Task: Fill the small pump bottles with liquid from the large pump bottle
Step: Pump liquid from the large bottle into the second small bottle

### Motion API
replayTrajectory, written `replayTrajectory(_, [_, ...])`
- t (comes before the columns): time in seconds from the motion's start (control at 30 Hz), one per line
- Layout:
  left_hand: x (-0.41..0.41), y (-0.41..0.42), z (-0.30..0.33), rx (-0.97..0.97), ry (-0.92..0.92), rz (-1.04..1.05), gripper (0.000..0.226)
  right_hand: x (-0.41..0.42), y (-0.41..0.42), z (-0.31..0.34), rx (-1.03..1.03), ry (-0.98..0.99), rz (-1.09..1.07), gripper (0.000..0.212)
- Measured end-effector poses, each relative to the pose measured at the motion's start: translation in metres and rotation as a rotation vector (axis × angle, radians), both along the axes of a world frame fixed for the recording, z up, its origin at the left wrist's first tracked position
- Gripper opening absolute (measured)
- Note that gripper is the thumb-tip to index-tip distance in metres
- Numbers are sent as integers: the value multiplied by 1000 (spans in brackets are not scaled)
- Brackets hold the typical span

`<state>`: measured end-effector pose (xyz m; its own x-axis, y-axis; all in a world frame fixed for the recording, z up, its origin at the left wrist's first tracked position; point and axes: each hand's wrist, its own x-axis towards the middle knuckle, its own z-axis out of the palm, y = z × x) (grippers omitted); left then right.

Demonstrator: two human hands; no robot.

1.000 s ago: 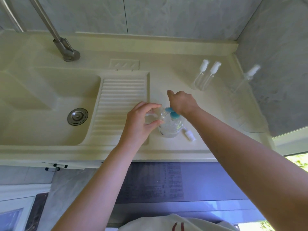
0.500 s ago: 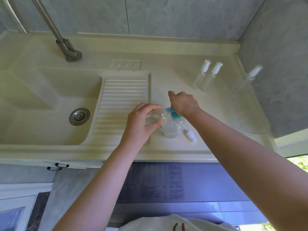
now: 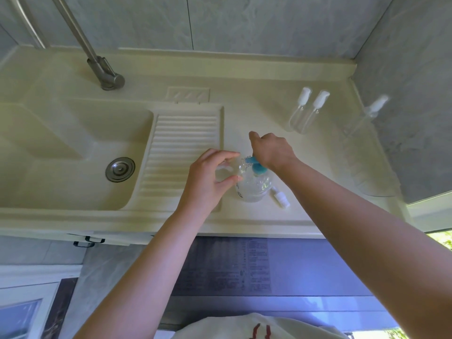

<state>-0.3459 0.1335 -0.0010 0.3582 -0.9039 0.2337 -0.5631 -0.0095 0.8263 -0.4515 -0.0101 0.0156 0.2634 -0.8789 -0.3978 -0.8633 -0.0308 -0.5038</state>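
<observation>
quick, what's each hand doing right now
Left hand: holds a small clear bottle tilted at the pump spout.
Right hand: presses the large pump bottle's blue pump head.

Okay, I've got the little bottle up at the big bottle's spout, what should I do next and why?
Probably press the blue pump head down with the right hand, which already rests on it. The left hand holds the small open bottle tilted with its mouth at the spout of the large bottle, and its removed cap lies beside it. How full it is cannot be told.
</observation>
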Motion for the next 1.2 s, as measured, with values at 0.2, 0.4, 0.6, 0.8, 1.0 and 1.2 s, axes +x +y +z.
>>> replayTrajectory(0.2, [-2,-1,2,18,-4,0,47,2,-1,-2,-16,-2,32,35])
replayTrajectory(0.4, [-2,0,2,26,-27,4,47,0,2,0,-34,1,7,43])
replayTrajectory(0.6, [-2,-2,3,23,-31,12,48,0,2,-1,-50,7,-4,39])
replayTrajectory(0.8, [-2,0,-1,28,-39,13,47,-1,3,-4,-39,-12,3,43])
replayTrajectory(1.0, [-1,0,1,25,-26,19,46,-2,-1,0,-12,24,65,43])
replayTrajectory(1.2, [-2,-2,0,30,-31,29,47,0,0,-2,-36,0,62,40])
